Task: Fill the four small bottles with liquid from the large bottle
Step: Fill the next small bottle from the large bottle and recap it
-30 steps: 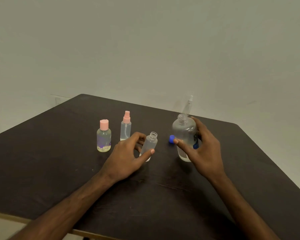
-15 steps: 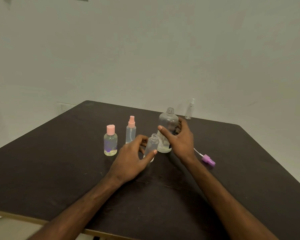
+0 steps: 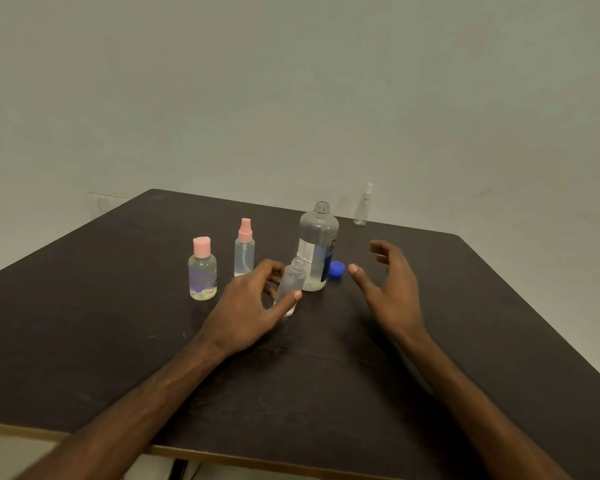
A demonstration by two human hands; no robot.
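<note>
The large clear bottle [image 3: 316, 247] stands uncapped on the dark table [image 3: 118, 341], a little liquid at its bottom. Its blue cap [image 3: 336, 269] lies just to its right. My left hand [image 3: 253, 306] grips a small open clear bottle [image 3: 292, 282], upright in front of the large one. My right hand [image 3: 392, 289] hovers open to the right of the large bottle, touching nothing. A small bottle with a pink flip cap [image 3: 202, 270] and a small pink-topped spray bottle [image 3: 244, 248] stand to the left. A slim clear spray bottle [image 3: 362, 206] stands at the table's far edge.
The table's far edge meets a plain wall. Its right edge runs diagonally close behind my right forearm, and the front edge lies under both arms.
My right hand has let go of the large bottle and drawn back to the right, fingers spread. The large bottle now stands alone. My left hand still holds the small open bottle.
</note>
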